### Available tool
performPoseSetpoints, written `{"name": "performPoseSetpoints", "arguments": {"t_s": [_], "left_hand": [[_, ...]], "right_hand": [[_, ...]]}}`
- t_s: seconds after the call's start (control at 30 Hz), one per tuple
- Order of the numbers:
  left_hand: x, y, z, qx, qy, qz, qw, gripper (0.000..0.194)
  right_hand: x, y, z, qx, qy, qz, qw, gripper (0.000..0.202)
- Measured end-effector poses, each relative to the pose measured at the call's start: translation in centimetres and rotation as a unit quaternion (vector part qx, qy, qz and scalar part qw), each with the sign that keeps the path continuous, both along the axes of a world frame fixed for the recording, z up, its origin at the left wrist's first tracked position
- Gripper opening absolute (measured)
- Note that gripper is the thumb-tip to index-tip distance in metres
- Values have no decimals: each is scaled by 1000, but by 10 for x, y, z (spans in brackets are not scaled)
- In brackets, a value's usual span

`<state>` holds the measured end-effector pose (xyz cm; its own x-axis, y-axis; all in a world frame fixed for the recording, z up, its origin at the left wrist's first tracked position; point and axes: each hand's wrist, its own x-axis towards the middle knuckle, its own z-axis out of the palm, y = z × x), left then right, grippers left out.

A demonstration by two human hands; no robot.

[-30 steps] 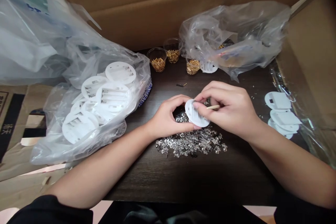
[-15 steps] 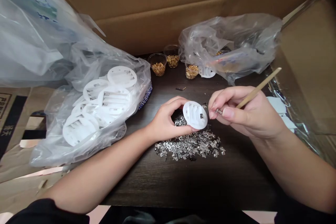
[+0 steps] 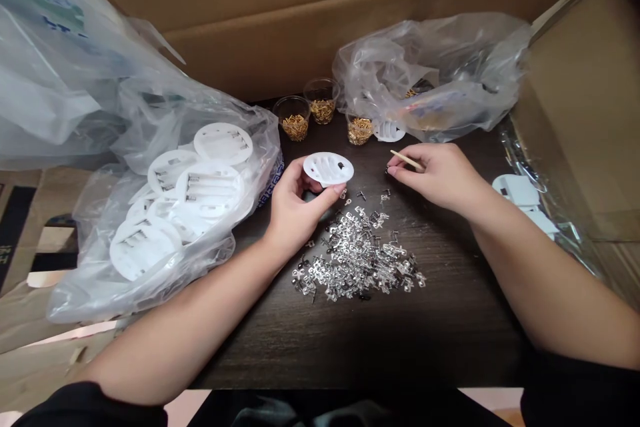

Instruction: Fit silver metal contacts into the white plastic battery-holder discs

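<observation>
Since the earlier frames both hands have parted and moved farther up the bench; the white round disc (image 3: 329, 169), once held between them over the pile, now sits in the left hand (image 3: 295, 203) alone, its ribbed side facing up, lifted just above the dark bench (image 3: 450, 320) and pinched at its near edge between thumb and curled fingers (image 3: 336, 189); the right hand (image 3: 440, 177) has swung away to the right and rests on the bench, its fingers closed around a thin wooden stick (image 3: 406, 159) whose tip points left, with a tiny dark piece at the fingertips that is too small to make out; a heap of small silver metal clips (image 3: 357, 260) lies on the bench just below the disc and between the forearms; beyond the disc stand three clear cups of gold-coloured pins (image 3: 295, 125); a clear plastic bag (image 3: 435, 73) lies crumpled behind the right hand; a bigger bag on the left holds a stack of white discs (image 3: 190, 193); more white pieces (image 3: 520, 190) lie at the right edge; brown cardboard (image 3: 300, 27) walls the bench behind.
</observation>
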<state>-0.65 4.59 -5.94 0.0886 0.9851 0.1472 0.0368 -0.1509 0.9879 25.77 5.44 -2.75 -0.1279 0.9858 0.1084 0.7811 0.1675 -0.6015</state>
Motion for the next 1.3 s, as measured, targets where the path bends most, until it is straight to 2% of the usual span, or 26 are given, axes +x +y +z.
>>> {"name": "performPoseSetpoints", "arguments": {"t_s": [0.3, 0.47, 0.57, 0.67, 0.8, 0.87, 1.13, 1.3], "left_hand": [[1, 2, 4, -19, -30, 37, 999, 49], [1, 1, 4, -22, -30, 30, 999, 50], [1, 2, 3, -22, -30, 28, 999, 51], [1, 2, 3, -24, -25, 25, 999, 51], [1, 1, 4, -19, -22, 28, 999, 50], [1, 1, 4, -13, -23, 33, 999, 50], [-2, 5, -1, 0, -56, 65, 996, 43], [-1, 4, -1, -5, -44, 57, 997, 45]], "right_hand": [[5, 6, -27, 140, -24, -52, 988, 16], [14, 13, -37, 155, -31, -88, 984, 21], [12, 12, -37, 164, -21, -94, 982, 32], [5, 5, -26, 163, -11, -55, 985, 33], [-4, -3, -9, 106, -23, 63, 992, 18], [-9, -5, -5, 76, -18, 87, 993, 13], [-46, -25, -12, 48, -37, 163, 985, 25], [-57, -30, -16, 51, -47, 141, 988, 22]]}}
